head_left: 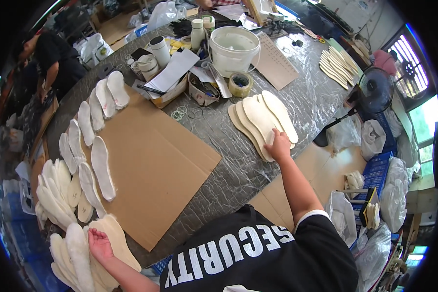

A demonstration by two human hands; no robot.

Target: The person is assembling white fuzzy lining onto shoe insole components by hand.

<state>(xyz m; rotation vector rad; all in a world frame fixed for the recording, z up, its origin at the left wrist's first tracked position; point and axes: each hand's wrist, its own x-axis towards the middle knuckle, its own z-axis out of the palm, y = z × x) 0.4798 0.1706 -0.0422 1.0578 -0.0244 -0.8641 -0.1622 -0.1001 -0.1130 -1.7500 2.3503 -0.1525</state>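
A loose pile of flat cream insoles lies on the table at the right of centre. My right hand is at its near right side, thumb and fingers closed on the edge of an upper insole. At the lower left, my left hand is turned palm up, its fingers loosely bent and apart, with nothing in it. It hovers beside a fluffy white insole and over broad cream insoles. Several white fleecy insoles are laid along the left edge of a brown cardboard sheet.
Beyond the cardboard stand a white bucket, a tape roll and a box of small tools. More insoles lie at the far right, near a black fan. Another person bends over at the far left.
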